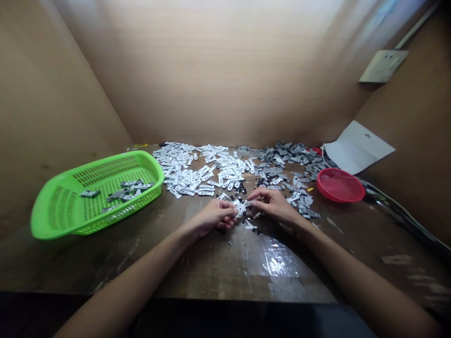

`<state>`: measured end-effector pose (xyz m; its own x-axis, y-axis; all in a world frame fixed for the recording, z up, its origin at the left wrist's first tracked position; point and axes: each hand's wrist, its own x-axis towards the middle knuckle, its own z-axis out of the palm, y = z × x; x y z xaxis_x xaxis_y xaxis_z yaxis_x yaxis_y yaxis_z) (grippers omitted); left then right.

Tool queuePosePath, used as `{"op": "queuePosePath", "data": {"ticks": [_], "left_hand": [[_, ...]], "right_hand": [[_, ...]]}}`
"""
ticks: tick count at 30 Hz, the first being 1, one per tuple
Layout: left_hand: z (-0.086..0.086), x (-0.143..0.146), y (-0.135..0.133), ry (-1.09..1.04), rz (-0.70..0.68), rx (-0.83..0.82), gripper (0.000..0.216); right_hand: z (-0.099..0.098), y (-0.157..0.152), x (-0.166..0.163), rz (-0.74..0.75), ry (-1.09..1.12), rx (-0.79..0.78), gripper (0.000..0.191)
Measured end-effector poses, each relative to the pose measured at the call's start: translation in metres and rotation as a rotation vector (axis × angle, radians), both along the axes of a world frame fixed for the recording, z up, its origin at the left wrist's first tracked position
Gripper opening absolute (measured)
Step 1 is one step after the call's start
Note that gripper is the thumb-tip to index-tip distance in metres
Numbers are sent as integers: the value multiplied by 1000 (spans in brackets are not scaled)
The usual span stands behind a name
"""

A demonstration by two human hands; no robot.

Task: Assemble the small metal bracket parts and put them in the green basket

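My left hand (215, 217) and my right hand (273, 203) meet at the middle of the worn wooden table (218, 263). Both pinch one small white plastic part (241, 207) between their fingertips. Just behind them lies a heap of white flat parts (197, 171). A heap of grey parts (289, 164) lies to its right, with small black pieces (262, 182) scattered between the two heaps. A few loose bits (251, 226) lie in front of my hands.
A green slotted basket (66, 211) with several grey parts (123, 190) in it stands at the left. A red shallow dish (340, 185) sits at the right, beside a white paper sheet (357, 146) and cables (398, 206). Brown board walls enclose three sides; a socket plate (383, 65) hangs upper right.
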<state>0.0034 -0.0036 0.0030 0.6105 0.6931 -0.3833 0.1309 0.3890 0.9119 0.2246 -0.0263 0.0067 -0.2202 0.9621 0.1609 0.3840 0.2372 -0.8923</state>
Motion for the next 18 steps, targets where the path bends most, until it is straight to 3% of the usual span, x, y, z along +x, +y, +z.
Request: {"op": "queuePosePath", "data": {"ticks": [4,9,13,18], "left_hand": [[0,-1,-2,1,-38,18,24],[1,1,-3,21,-61,30,30],[2,2,-2,28,16,-23,36],[1,0,1,64,37,-45,40]], "right_hand": [[1,-3,-2,-84,-24,-118,30],[-5,-5,-4,-21,-6,-253,37],[-8,-4,-2,-49,86,-345,38],[-12,-2,-1,-100,90,-305,36]]}}
